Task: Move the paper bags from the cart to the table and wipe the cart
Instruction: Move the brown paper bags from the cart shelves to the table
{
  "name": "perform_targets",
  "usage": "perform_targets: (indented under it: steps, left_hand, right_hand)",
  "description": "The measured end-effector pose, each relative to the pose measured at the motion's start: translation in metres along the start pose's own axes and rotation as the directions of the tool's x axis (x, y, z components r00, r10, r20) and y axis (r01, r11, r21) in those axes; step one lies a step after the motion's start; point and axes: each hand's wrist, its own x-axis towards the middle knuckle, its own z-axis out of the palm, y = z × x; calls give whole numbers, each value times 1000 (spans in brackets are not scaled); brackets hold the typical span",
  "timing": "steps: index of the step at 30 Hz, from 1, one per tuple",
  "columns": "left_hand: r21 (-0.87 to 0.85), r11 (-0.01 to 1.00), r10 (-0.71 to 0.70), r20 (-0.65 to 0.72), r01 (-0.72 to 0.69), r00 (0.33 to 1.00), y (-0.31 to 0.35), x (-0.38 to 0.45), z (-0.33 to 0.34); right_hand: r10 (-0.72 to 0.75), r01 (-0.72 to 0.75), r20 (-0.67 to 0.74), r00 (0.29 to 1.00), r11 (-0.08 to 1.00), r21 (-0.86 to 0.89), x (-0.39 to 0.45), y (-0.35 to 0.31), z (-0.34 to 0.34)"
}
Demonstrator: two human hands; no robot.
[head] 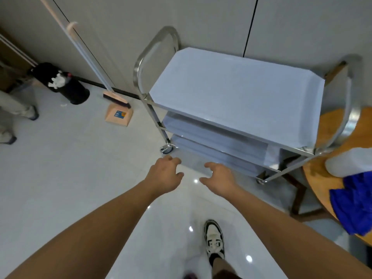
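Both hands, left hand (164,174) and right hand (219,175), empty with fingers apart, near the cart (237,101). No paper bags visible, possibly already moved. Cloth (356,204) on table (330,127). Risk: castered cart rolls when wiped.

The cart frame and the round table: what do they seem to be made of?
Cart frame: polished metal, probably stainless steel, since its tubes shine and mirror the room. Round table: looks like wood with a warm orange-brown finish and faint grain; solid wood or veneer cannot be told.
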Motion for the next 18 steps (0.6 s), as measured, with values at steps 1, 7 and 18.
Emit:
perform_targets:
  steps: [1,7,18]
  left_hand:
    - [-21,1000,-3,1,3,1000,-8,12,2]
    - [-145,989,-9,15,11,1000,-69,101,50]
    - [-207,966,133,-112,-154,985,-163,351,257]
  right_hand:
    - [7,-7,7,1000,1000,-7,13,-3,5]
    - [46,-46,-3,999,997,-60,102,3,62]
    - [16,-48,-160,987,979,-199,353,132,228]
